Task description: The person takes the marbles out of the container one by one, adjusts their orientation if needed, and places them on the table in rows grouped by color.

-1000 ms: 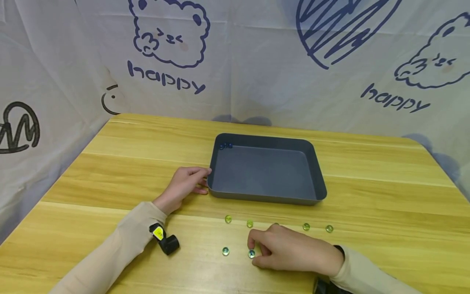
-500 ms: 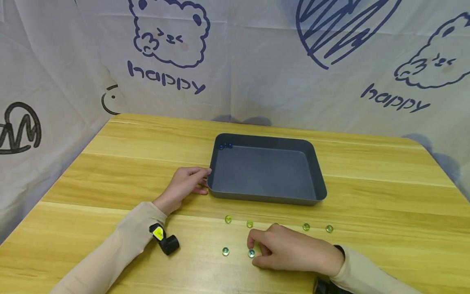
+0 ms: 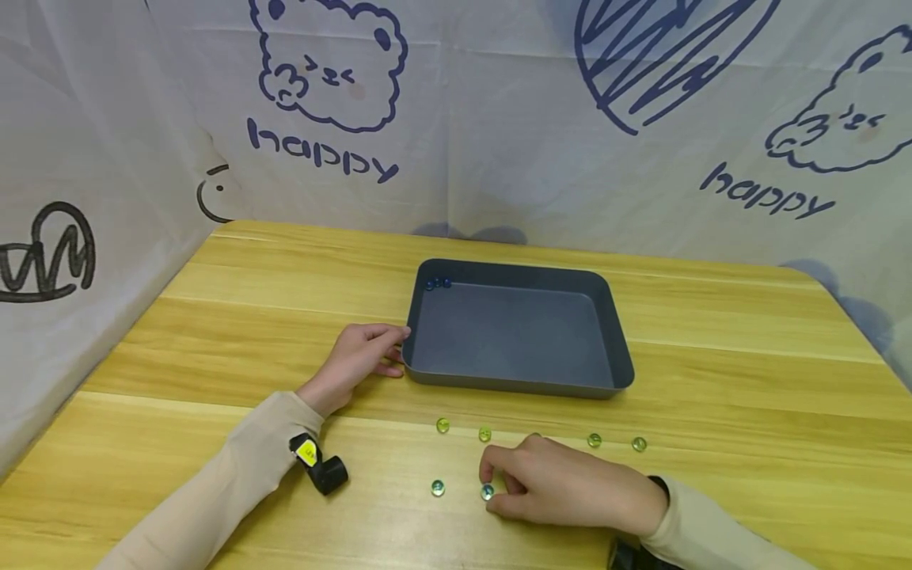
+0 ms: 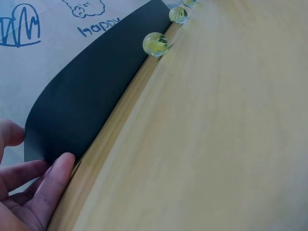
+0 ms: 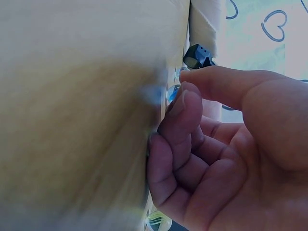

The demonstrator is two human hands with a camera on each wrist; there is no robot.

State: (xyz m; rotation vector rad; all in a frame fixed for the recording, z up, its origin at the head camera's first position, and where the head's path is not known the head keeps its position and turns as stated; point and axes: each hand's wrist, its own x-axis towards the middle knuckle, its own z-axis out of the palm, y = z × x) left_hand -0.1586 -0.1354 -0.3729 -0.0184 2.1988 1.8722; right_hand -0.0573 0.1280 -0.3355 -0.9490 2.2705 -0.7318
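Blue marble [image 3: 488, 492] sits at the surface [image 3: 748, 356], nearer me than the tray [image 3: 520, 336]; my right grip [image 3: 563, 487] is narrow, finger and thumb curled round it. My left grip [image 3: 359, 356] rests loosely against the tray's left wall. I judge this the picking-up step; the next move calls for a steady pinch on smooth glass, then lifting.

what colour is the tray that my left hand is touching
The tray is dark bluish grey, clearest in the head view.

Beige sleeves [image 3: 231, 467]; black wrist cameras [image 3: 330, 475]
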